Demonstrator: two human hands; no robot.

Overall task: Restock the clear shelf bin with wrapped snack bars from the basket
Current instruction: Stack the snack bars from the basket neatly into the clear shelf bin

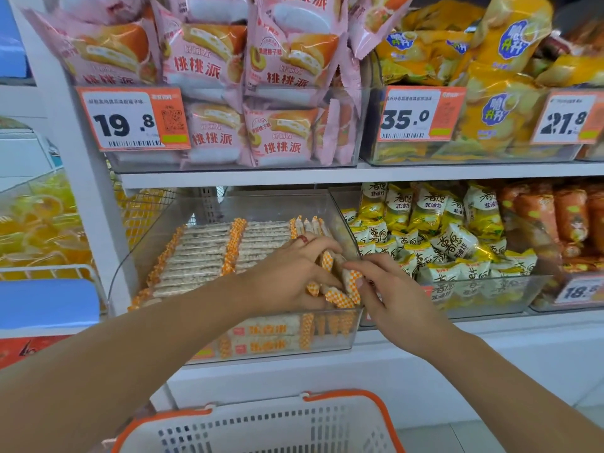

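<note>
Both hands work inside the clear plastic shelf bin (346,325) on the lower white shelf (490,325). The left hand (287,276) reaches in over the bin's front wall, fingers curled round a small bunch of wrapped snack bars with orange-and-white checked ends (340,289) at the bin's front right corner. The right hand (392,295) comes from the right, over the bin's right wall, and pinches the checked end of one of the same bars between thumb and fingertips (how many bars the two hands share is hard to tell). Further back and to the left in the bin, neat rows of pale wrapped bars (202,256) lie flat side by side, reaching to the bin's left wall; more bars show through the front wall beneath the hands.

Below, at the bottom edge of the view, stands the white perforated plastic basket with an orange rim (261,423); its contents are not visible. On the shelf just right of the bin, another clear bin holds yellow and white snack packets (441,237). On the upper shelf sit pink pie packets (277,60) behind a 19.8 price tag (130,119).
</note>
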